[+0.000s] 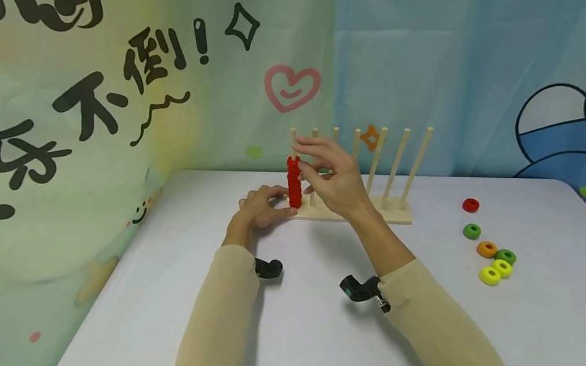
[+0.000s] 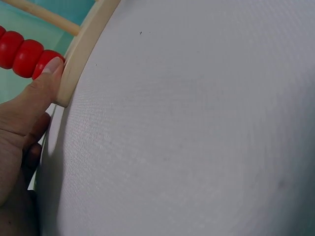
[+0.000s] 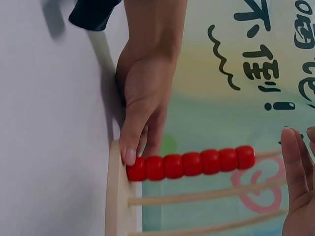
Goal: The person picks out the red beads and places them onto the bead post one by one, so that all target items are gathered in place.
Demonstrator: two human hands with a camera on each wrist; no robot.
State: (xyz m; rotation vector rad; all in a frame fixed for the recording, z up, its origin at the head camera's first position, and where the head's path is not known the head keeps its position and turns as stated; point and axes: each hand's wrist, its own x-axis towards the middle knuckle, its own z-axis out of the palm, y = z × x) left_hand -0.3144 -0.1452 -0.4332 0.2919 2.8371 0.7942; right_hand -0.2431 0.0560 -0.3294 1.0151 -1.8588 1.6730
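A wooden peg rack (image 1: pixel 400 215) stands toward the back of the white table, with several upright pegs in a row. Its leftmost peg carries a stack of red beads (image 1: pixel 294 183); bare peg shows above the top one. My left hand (image 1: pixel 261 207) grips the rack's left end. In the left wrist view its thumb lies against the base and the lowest red bead (image 2: pixel 43 64), the other fingers partly hidden behind. My right hand (image 1: pixel 336 173) is raised beside the upper stack, thumb and fingers spread. The right wrist view shows its fingers (image 3: pixel 295 167) extended, apart from the beads.
Loose beads lie right of the rack: a red bead (image 1: pixel 470 205), a green bead (image 1: pixel 471 231), an orange bead (image 1: pixel 486 249), another green bead (image 1: pixel 506 257) and two yellow beads (image 1: pixel 489 275). A printed cloth backdrop (image 1: pixel 417 50) hangs behind the table and along its left side.
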